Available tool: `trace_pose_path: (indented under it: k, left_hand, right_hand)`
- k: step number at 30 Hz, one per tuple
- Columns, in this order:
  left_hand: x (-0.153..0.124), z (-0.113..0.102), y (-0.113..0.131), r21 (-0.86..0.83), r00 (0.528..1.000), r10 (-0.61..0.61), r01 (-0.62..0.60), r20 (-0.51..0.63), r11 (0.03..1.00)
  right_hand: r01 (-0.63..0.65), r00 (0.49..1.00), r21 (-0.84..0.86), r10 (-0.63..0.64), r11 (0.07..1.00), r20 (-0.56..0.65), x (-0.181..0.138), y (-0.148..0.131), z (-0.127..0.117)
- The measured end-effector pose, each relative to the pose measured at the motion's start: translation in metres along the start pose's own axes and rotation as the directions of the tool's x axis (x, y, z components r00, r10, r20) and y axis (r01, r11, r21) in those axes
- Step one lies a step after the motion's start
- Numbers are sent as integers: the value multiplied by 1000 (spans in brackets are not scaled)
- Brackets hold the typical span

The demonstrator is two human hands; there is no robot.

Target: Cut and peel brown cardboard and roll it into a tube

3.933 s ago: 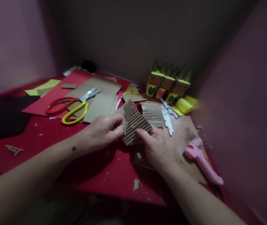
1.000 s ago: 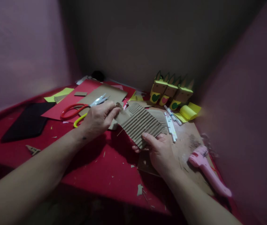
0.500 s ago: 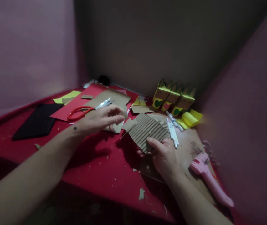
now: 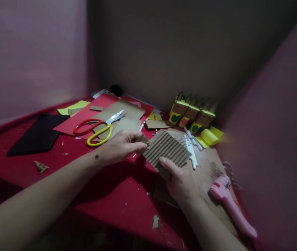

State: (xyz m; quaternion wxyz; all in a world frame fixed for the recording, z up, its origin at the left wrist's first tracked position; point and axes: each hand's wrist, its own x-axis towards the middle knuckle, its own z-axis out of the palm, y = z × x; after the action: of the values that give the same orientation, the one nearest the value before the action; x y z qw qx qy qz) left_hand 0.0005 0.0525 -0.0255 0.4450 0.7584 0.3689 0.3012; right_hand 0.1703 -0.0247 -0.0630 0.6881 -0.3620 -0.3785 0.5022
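Note:
A piece of cardboard (image 4: 167, 148) with its ridges bared is tilted above the red-covered table. My right hand (image 4: 181, 179) grips its lower right part, thumb on top and the other fingers mostly hidden beneath. At the left edge of the same piece, my left hand (image 4: 123, 144) is closed, pinching a brown papery bit there between thumb and fingers. Whether that bit is still joined to the cardboard I cannot tell. Just beyond my left hand lie scissors (image 4: 109, 122) with one red and one yellow handle, blades apart, on sheets of card.
A pink glue gun (image 4: 232, 205) lies on a brown board at the right. White markers (image 4: 191, 151) and curled yellow paper (image 4: 212, 136) are behind it, near decorated cardboard figures (image 4: 191, 111). A black flat item (image 4: 38, 134) and red card (image 4: 68, 126) lie left; scraps litter the cloth.
My left hand has come down and right, from apart to pinching at the cardboard's left edge. The scissors' yellow handle now shows. My right hand keeps its grip.

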Motion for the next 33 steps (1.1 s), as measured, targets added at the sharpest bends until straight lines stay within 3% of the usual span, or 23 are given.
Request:
trace_pose_path:
  k: [8, 13, 18, 20, 22, 26, 29, 31, 33]
  left_hand:
    - [5, -16, -6, 2, 999, -19, 20, -44, 1000]
    - [9, -27, -10, -16, 977, -41, 39, -208, 999]
    - [13, -38, -17, 21, 964, -35, 42, -263, 999]
    - [14, -45, -20, 61, 928, -30, 57, -371, 997]
    - [14, -54, -23, 57, 860, -38, 78, -508, 995]
    - [10, -73, -23, -64, 748, -62, 27, -660, 998]
    - [-4, -80, -9, -158, 772, -65, -47, -632, 986]
    - [-25, -81, 0, -216, 827, -69, -64, -558, 974]
    - [-55, -79, 1, -190, 883, -87, -3, -461, 982]
  right_hand:
    - [-24, 997, 10, 25, 1000, -68, 1, -2, -2]
    - [-9, 990, 0, 9, 1000, -138, 2, -3, -4]
    - [-9, 991, -18, 6, 1000, -135, 4, -1, -8]
    - [8, 986, 10, -7, 1000, -164, 5, -1, -9]
    - [18, 984, 20, -14, 1000, -177, 5, -3, -9]
    - [-2, 985, -7, 1, 1000, -172, 7, -7, -8]
    - [-21, 979, 51, 31, 998, -202, 10, -6, -10]
    - [-53, 970, 112, 78, 992, -229, 13, -4, -12]
    - [-80, 967, 158, 115, 984, -229, 13, -3, -14]
